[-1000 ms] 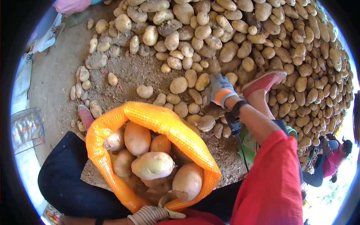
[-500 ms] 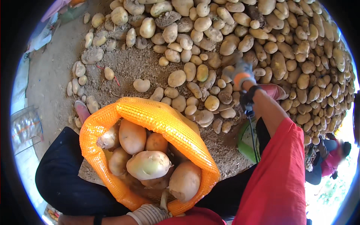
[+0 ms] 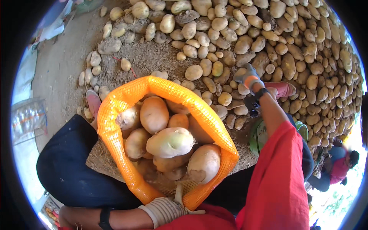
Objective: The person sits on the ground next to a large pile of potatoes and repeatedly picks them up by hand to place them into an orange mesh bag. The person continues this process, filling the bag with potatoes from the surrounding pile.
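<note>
An orange mesh sack point(image 3: 209, 111) stands between my legs with its mouth spread wide and its rim rolled outward. Inside lie several large potatoes point(image 3: 154, 115), with a paler, greenish one point(image 3: 170, 142) on top. My left hand point(image 3: 165, 211), in a whitish striped glove, is closed on the sack's near rim. At the edge of the heap, my right hand point(image 3: 250, 78), in a grey glove with an orange cuff, has its thumb and fingers around a potato point(image 3: 240, 72). The glove partly hides that potato.
A big heap of potatoes point(image 3: 314, 69) covers the far and right side, with loose ones scattered on the dirt. A green bucket point(image 3: 257, 140) stands beside my right leg. Another person point(image 3: 339, 165) sits at the far right. A wire crate point(image 3: 28, 119) is at the left.
My right hand has moved a little left and nearer over the potatoes. The sack's mouth appears farther up and right and more fully in view. My left hand keeps its grip on the rim.
</note>
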Available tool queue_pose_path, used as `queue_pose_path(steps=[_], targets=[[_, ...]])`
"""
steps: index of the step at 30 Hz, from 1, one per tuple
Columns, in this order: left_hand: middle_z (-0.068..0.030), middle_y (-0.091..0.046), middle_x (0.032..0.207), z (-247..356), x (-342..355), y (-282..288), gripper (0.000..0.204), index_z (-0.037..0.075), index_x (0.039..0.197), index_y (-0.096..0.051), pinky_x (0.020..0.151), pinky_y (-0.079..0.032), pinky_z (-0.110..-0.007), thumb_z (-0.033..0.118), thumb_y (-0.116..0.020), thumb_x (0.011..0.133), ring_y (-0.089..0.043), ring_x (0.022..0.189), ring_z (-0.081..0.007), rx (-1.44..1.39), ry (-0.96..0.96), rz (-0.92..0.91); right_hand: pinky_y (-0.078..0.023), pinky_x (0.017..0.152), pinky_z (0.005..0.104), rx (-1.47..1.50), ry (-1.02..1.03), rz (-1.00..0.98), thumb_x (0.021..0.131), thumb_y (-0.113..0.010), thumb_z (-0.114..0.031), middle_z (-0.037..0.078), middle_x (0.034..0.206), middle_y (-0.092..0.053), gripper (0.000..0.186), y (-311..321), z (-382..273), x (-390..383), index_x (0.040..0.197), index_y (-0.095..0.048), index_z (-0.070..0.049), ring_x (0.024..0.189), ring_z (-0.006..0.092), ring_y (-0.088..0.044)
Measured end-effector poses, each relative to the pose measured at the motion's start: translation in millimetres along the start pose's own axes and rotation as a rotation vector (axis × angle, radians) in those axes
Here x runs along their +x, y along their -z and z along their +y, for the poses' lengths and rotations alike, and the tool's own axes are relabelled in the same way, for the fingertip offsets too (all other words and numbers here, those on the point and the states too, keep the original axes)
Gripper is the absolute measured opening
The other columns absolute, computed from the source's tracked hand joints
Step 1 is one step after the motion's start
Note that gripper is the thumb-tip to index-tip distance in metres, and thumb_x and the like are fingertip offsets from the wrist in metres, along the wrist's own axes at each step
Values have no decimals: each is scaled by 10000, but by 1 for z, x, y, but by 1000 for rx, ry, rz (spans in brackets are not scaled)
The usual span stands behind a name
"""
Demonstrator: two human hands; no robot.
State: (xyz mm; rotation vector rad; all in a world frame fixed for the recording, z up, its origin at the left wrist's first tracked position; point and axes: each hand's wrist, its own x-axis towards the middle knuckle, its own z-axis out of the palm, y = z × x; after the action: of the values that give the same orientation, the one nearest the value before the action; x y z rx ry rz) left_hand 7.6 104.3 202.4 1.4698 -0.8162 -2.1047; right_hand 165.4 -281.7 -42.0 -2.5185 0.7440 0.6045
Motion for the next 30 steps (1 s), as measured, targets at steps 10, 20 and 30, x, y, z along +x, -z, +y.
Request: queue_pose_path(steps=[10,20,30], targets=[[-252,-686,939,-19,-36,-42,758,445,1554,-193,600,-567,-504,93,-399,915,-695,703,-375,479,-133,85,-561,819,335,206,523,-282,900,-693,-326,72,1149,-630,552,161,-75,-138,1351,-502,-73,1055,196,-623],[-241,-383,1522,-6,-43,-36,813,245,1573,-201,1063,-430,-523,689,-412,924,-511,1289,-437,93,43,12,-506,958,331,270,1065,-60,749,-774,-64,110,1161,-638,613,141,-255,-321,1309,-533,-1,1080,198,-629],[-214,-672,881,-37,-3,-65,755,432,1531,-301,721,-535,-470,82,-467,883,-662,761,-367,-16,123,67,-490,988,413,51,1167,-274,883,-707,-290,200,1265,-610,566,66,-277,-268,1374,-534,-68,1168,372,-602]])
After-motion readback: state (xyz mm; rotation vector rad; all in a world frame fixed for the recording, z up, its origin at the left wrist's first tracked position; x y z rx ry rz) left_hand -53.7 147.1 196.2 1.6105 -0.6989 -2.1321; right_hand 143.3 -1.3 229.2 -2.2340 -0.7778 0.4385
